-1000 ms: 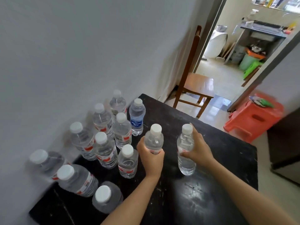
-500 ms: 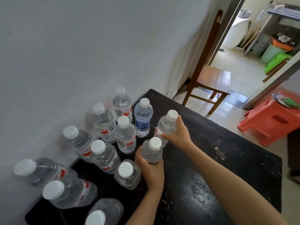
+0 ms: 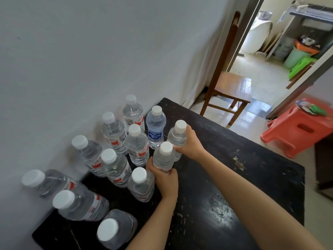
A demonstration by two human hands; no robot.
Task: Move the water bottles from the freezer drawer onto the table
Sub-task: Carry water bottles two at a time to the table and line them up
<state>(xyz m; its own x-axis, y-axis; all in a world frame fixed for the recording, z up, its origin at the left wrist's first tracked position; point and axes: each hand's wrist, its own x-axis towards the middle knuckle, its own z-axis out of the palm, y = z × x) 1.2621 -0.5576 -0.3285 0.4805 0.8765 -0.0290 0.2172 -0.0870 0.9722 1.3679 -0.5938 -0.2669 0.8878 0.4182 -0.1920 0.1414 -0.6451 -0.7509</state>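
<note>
Several clear water bottles with white caps stand on the black table (image 3: 234,195) along the wall, among them a blue-labelled bottle (image 3: 155,128). My left hand (image 3: 166,181) grips the lower part of one clear bottle (image 3: 164,156), which stands upright at the group's right edge. My right hand (image 3: 191,144) grips another clear bottle (image 3: 177,134) just right of the blue-labelled one, its base on or close to the tabletop. The freezer drawer is out of view.
A grey wall (image 3: 90,60) runs along the table's left side. Beyond the table's far edge stand a wooden chair (image 3: 228,83) and an orange plastic stool (image 3: 299,127). A doorway opens onto a tiled room with bins.
Both hands have carried their bottles left and away from me into the group. The right-hand bottle now sits beside the blue-labelled one; the left-hand bottle stands just in front of it.
</note>
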